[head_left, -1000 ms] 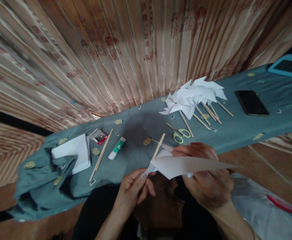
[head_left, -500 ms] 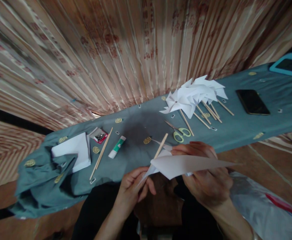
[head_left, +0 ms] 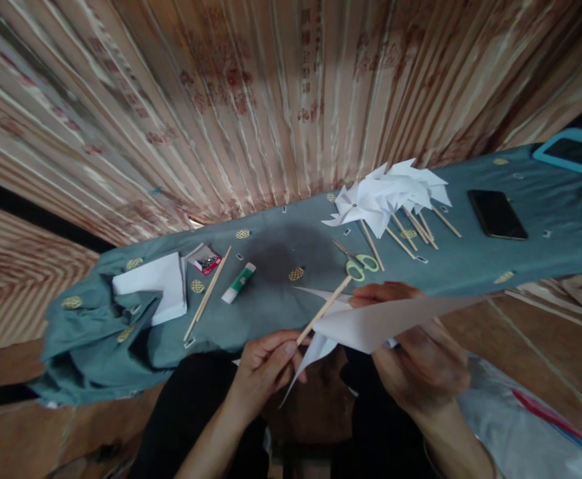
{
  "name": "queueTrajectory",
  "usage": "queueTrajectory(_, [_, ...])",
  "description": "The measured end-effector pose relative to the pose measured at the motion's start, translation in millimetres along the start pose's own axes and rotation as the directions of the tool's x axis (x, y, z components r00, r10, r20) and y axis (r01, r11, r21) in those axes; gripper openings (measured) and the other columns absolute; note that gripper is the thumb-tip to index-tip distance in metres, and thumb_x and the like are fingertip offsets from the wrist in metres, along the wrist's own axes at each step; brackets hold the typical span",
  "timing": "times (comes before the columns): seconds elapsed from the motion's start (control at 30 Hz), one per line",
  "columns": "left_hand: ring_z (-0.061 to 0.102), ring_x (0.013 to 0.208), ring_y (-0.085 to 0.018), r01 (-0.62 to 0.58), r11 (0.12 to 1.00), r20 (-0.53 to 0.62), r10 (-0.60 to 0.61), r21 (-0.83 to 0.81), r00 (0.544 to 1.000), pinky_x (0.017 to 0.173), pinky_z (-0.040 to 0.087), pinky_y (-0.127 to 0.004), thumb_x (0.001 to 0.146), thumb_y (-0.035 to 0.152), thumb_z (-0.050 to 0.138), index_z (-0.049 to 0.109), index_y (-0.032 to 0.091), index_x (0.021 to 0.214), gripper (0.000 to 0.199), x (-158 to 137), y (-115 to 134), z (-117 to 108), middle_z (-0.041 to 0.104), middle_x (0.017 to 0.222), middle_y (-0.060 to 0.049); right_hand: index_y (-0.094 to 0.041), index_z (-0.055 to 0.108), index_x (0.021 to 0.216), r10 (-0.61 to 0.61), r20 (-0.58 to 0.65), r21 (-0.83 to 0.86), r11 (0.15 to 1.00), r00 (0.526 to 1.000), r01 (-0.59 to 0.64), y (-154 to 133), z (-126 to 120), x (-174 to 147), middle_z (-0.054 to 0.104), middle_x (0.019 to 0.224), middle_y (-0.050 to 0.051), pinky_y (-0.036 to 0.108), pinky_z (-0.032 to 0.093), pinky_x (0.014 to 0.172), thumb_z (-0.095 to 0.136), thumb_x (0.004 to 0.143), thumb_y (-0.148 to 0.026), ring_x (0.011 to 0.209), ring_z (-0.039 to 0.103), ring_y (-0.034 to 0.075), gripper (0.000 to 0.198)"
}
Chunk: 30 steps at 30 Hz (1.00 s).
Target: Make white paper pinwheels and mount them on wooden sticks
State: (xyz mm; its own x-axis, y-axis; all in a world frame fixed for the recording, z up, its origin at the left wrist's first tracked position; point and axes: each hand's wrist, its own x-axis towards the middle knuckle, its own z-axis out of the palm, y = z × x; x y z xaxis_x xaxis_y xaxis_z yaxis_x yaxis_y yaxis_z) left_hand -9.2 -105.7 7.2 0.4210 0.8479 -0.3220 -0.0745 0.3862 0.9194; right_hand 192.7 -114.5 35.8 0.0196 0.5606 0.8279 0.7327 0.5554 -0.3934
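Curtains [head_left: 271, 120] and teal tablecloth [head_left: 265, 309] back the held paper [head_left: 365, 326].

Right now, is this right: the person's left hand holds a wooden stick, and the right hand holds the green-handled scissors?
Not quite. The head view shows the right hand holding white paper; the scissors lie on the blue-green cloth, near the paper pinwheels. The left hand does hold a wooden stick.
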Motion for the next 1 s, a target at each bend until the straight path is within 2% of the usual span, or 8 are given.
queueTrajectory(0.13, [0.031, 0.037, -0.004, -0.007, 0.998, -0.015, 0.008, 0.06, 1.0, 0.038, 0.021, -0.019, 0.074, 0.064, 0.066, 0.074, 0.01, 0.096, 0.059, -2, 3, -3, 0.059, 0.05, -0.001, -0.02, 0.065, 0.106, -0.01, 0.012, -0.009, 1.0, 1.0, 0.01, -2, -2, 0, 0.072, 0.098, 0.008, 0.041, 0.056, 0.084, 0.064, 0.082, -0.006, 0.097, 0.067, 0.023, 0.028])
queueTrajectory(0.37, [0.032, 0.04, -0.006, -0.067, 0.978, -0.021, 0.073, 0.199, 0.997, 0.04, 0.023, -0.02, 0.082, 0.054, 0.061, 0.076, 0.012, 0.095, 0.047, -3, 2, -12, 0.059, 0.053, -0.002, -0.022, 0.067, 0.102, -0.024, -0.011, -0.013, 1.0, 1.0, 0.024, -3, 0, 2, 0.074, 0.09, 0.005, 0.039, 0.058, 0.08, 0.065, 0.082, -0.007, 0.088, 0.071, 0.021, 0.025])
queueTrajectory(0.7, [0.038, 0.045, -0.008, -0.154, 0.919, 0.024, 0.156, 0.363, 0.987, 0.045, 0.028, -0.021, 0.089, 0.044, 0.054, 0.077, 0.013, 0.091, 0.039, -2, 9, -15, 0.057, 0.052, -0.001, -0.021, 0.067, 0.1, -0.031, 0.066, -0.027, 0.999, 0.997, 0.033, -1, -7, 4, 0.074, 0.089, 0.005, 0.038, 0.059, 0.08, 0.062, 0.083, -0.005, 0.088, 0.071, 0.021, 0.023])
queueTrajectory(0.87, [0.037, 0.044, -0.007, -0.169, 0.919, 0.034, 0.167, 0.357, 0.985, 0.044, 0.026, -0.02, 0.091, 0.043, 0.052, 0.076, 0.014, 0.095, 0.038, -3, 6, -17, 0.057, 0.053, 0.0, -0.02, 0.068, 0.1, 0.027, 0.068, 0.045, 0.999, 0.997, -0.03, 1, -5, 0, 0.075, 0.091, 0.006, 0.039, 0.059, 0.079, 0.062, 0.083, -0.004, 0.09, 0.071, 0.022, 0.024])
queueTrajectory(1.0, [0.047, 0.052, -0.009, -0.22, 0.885, 0.047, 0.22, 0.412, 0.974, 0.052, 0.034, -0.02, 0.092, 0.038, 0.052, 0.077, 0.015, 0.088, 0.034, -4, 4, -19, 0.059, 0.055, 0.0, -0.023, 0.069, 0.103, 0.089, 0.066, 0.082, 0.992, 0.994, -0.094, 4, -5, -8, 0.075, 0.096, 0.005, 0.038, 0.06, 0.076, 0.067, 0.08, -0.007, 0.089, 0.072, 0.023, 0.028])
